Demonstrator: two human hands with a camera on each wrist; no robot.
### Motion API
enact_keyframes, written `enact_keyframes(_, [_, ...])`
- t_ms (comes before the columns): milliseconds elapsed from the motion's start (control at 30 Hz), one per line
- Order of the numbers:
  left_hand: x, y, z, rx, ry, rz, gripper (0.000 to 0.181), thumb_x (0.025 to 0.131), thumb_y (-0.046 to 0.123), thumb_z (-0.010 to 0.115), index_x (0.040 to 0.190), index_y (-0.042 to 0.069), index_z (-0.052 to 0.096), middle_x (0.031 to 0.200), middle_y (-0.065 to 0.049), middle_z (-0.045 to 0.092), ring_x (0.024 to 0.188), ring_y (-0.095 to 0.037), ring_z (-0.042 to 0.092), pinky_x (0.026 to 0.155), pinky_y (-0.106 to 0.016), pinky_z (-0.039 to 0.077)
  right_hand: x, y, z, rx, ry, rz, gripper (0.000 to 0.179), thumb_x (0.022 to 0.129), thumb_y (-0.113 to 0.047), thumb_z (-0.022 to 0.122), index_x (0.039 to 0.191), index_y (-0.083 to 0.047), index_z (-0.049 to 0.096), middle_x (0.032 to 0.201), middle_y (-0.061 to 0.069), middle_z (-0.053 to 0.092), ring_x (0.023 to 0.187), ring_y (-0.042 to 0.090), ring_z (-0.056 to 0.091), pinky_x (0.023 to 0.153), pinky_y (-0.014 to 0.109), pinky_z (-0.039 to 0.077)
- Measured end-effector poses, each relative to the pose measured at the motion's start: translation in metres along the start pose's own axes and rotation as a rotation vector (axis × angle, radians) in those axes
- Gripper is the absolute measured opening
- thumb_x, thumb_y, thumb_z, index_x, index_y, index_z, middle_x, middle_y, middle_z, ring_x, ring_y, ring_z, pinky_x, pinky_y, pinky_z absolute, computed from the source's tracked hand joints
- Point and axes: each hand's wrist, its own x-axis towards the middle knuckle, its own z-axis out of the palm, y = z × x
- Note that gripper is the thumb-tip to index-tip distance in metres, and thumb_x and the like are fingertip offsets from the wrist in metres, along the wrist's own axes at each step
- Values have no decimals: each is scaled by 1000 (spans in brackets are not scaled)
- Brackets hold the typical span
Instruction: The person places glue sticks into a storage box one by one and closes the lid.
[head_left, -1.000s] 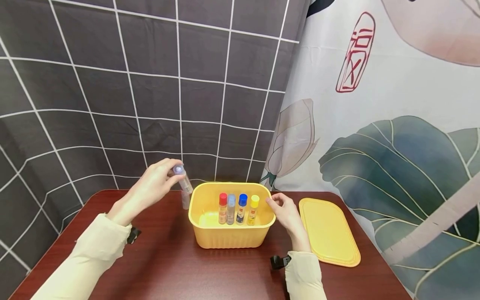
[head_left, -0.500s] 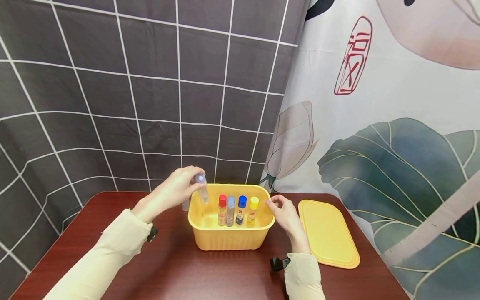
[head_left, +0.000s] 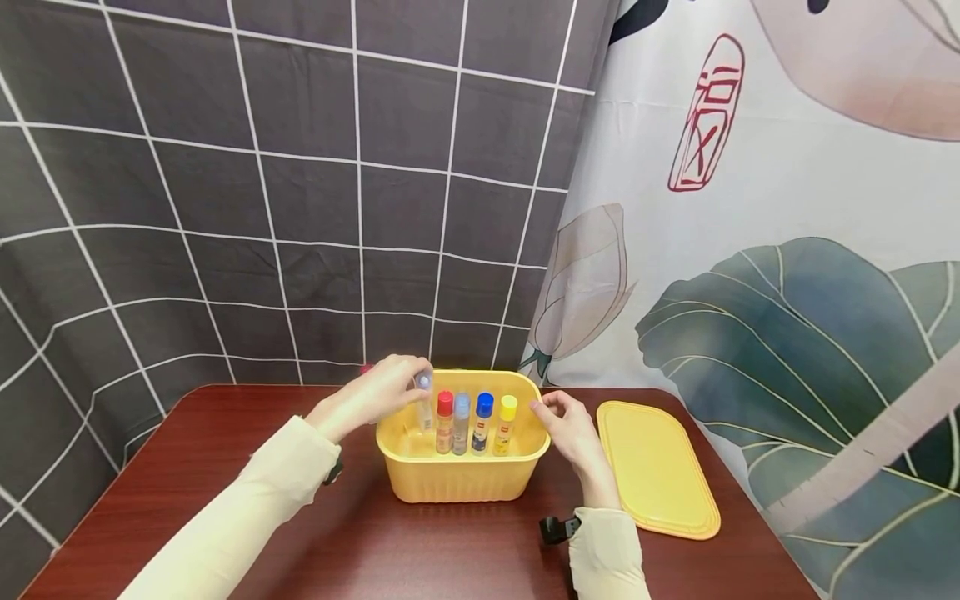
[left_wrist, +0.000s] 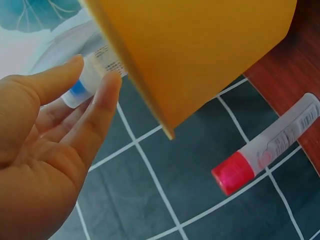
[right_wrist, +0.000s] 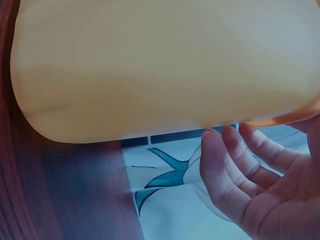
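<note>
My left hand (head_left: 375, 393) pinches a clear glue stick (head_left: 425, 410) between thumb and fingers, over the left part of a yellow plastic bin (head_left: 461, 482). In the left wrist view that glue stick (left_wrist: 100, 67) shows a blue end and a printed label, and overlaps the bin's rim. Inside the bin stand a red-capped glue stick (head_left: 445, 425), a pale-blue-capped one, a blue-capped one (head_left: 482, 425) and a yellow-capped one (head_left: 505, 427). My right hand (head_left: 568, 423) grips the bin's right rim, fingertips against the outer wall in the right wrist view.
A pink-capped glue stick (left_wrist: 275, 142) stands on the table outside the bin's left end, mostly hidden behind my left hand in the head view. The yellow lid (head_left: 660, 467) lies flat to the right. A dark grid curtain (head_left: 300, 208) hangs behind the reddish-brown table (head_left: 360, 542).
My left hand has carried the glue stick rightward from outside the bin, over its left rim, and down into it. My right hand has stayed at the right rim.
</note>
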Motion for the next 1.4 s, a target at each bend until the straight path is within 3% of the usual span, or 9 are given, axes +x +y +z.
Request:
enact_keyframes(200, [6, -2, 10, -3, -62, -7, 13, 85, 7, 76, 88, 7, 63, 76, 3, 58, 72, -14, 56, 69, -28, 51, -1, 0, 0, -3, -5, -7, 21, 93, -21, 67, 98, -1, 63, 78, 8, 58, 71, 18, 53, 62, 29, 44])
enact_keyframes(700, [10, -8, 23, 18, -173, -56, 15, 86, 7, 75, 97, 7, 65, 79, 3, 61, 73, -14, 59, 72, -31, 54, -2, 1, 1, 2, -3, -8, 21, 93, -21, 68, 98, -1, 62, 81, 14, 59, 71, 19, 53, 61, 28, 45])
enact_keyframes(1067, [8, -12, 33, 22, -196, -82, 25, 86, 6, 74, 109, 3, 66, 97, -7, 67, 95, -25, 65, 89, -41, 52, -3, 2, 4, -3, -11, 1, 22, 93, -22, 68, 98, -2, 63, 78, 8, 57, 71, 18, 52, 61, 29, 44])
enact_keyframes(1400, [12, -11, 34, 11, -188, -82, 19, 87, 6, 73, 105, 5, 68, 91, -2, 67, 84, -18, 63, 83, -37, 54, -1, 2, -1, -15, 0, -11, 23, 93, -23, 68, 98, -1, 63, 77, 7, 55, 70, 18, 51, 59, 28, 43])
